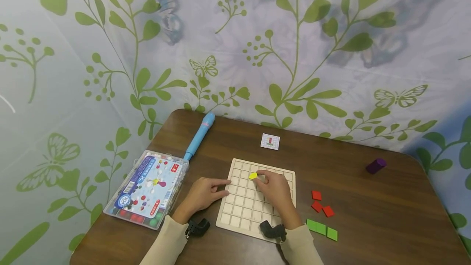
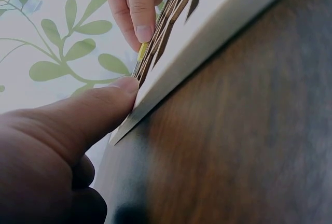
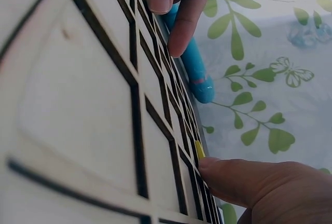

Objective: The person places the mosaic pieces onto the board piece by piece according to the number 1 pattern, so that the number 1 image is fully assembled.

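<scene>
A wooden grid board (image 1: 235, 205) with square recesses lies on the table. My right hand (image 1: 274, 187) is over its upper middle, with thumb and index finger pinching a small yellow tile (image 1: 252, 176). In the right wrist view the yellow tile (image 3: 199, 149) shows right at the thumb tip, close over the grid. At the board's left edge, my left hand (image 1: 202, 194) rests its fingertips, index finger and thumb extended. The left wrist view shows that thumb (image 2: 98, 105) against the board's side, with the yellow tile (image 2: 141, 52) beyond it under the right fingers.
Red tiles (image 1: 316, 195) and green tiles (image 1: 321, 228) lie right of the board. A small pattern card (image 1: 270, 141) lies behind it. At the left are a clear plastic case (image 1: 147, 189) of colored balls and a blue microphone-like stick (image 1: 200, 136). A purple cylinder (image 1: 376, 166) stands far right.
</scene>
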`<state>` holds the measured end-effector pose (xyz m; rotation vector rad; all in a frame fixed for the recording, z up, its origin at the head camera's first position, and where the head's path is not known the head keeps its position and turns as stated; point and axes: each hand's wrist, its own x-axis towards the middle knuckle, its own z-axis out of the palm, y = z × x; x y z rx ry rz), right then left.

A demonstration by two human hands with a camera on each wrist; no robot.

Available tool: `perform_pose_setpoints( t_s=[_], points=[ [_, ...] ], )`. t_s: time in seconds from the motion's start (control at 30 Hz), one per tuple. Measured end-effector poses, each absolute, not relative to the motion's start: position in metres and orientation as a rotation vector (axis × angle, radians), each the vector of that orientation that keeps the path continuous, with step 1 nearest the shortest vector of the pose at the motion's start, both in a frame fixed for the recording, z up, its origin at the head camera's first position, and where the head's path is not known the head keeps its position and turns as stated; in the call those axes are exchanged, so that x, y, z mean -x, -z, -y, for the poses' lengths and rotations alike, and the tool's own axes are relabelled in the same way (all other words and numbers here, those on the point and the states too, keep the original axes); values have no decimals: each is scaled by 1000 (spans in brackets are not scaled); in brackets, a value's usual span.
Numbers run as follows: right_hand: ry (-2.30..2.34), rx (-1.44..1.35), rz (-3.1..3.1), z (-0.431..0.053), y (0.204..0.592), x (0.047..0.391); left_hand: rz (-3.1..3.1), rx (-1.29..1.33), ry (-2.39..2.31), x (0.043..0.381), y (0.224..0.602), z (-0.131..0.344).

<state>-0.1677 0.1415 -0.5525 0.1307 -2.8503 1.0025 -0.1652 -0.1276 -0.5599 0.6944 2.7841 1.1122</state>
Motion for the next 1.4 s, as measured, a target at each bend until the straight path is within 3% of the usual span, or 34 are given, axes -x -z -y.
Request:
perform_pose_setpoints(
  t_s=[1.4],
  points=[
    [-1079,-98,2836,-144,552,166,-2778,-695,-1118,164,559,127]
  ],
)
